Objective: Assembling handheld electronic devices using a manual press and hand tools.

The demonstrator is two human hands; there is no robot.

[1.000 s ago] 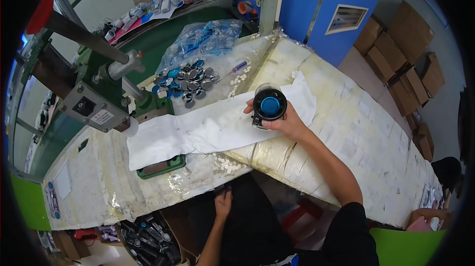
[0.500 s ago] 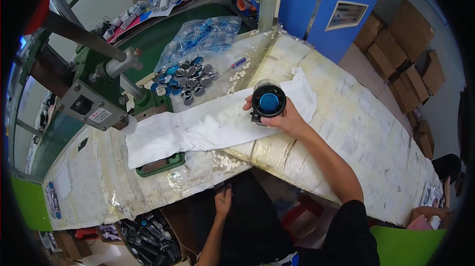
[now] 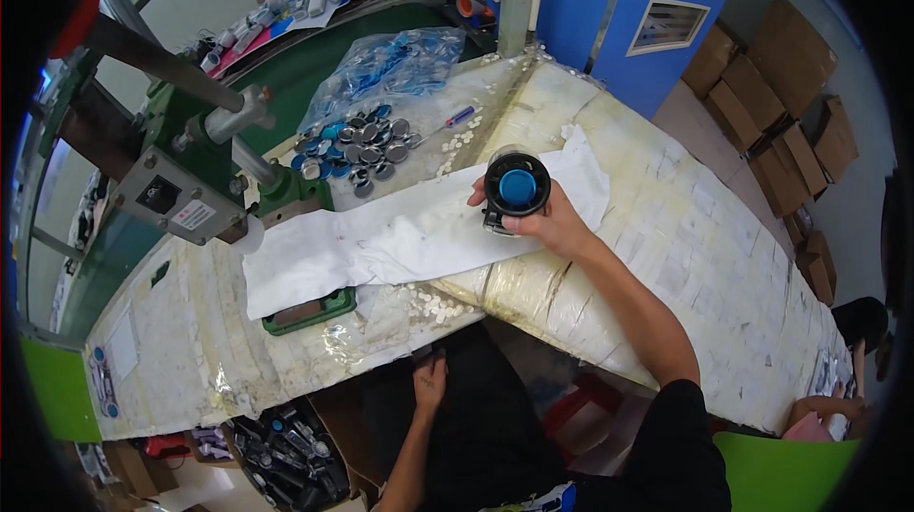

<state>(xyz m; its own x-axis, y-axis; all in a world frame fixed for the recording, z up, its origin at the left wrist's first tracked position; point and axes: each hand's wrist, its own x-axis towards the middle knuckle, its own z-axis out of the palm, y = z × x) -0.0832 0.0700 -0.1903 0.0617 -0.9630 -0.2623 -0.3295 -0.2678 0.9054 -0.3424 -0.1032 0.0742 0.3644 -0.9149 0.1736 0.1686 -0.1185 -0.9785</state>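
My right hand [image 3: 557,224] is wrapped round a black cylindrical housing [image 3: 493,190] and holds it up over a long white cloth [image 3: 409,236]. A round blue disc [image 3: 517,187] sits in the middle of the housing's ringed end, which faces up. Low by the near table edge, my left hand [image 3: 430,382] rests against dark clothing. Its fingertips are hard to see, and a small grey shape lies beside them. Beyond the cloth is a heap of round silver and blue caps [image 3: 367,152].
At the left stands a green and grey lever press [image 3: 186,193]. A clear bag of blue pieces [image 3: 381,69] lies behind the caps. White chips [image 3: 433,304] are scattered near the front edge. A box of black parts [image 3: 290,455] stands below. Another person's arm [image 3: 824,409] shows far right.
The housing in my right hand has risen or tilted very slightly. Otherwise both hands stay where they were.
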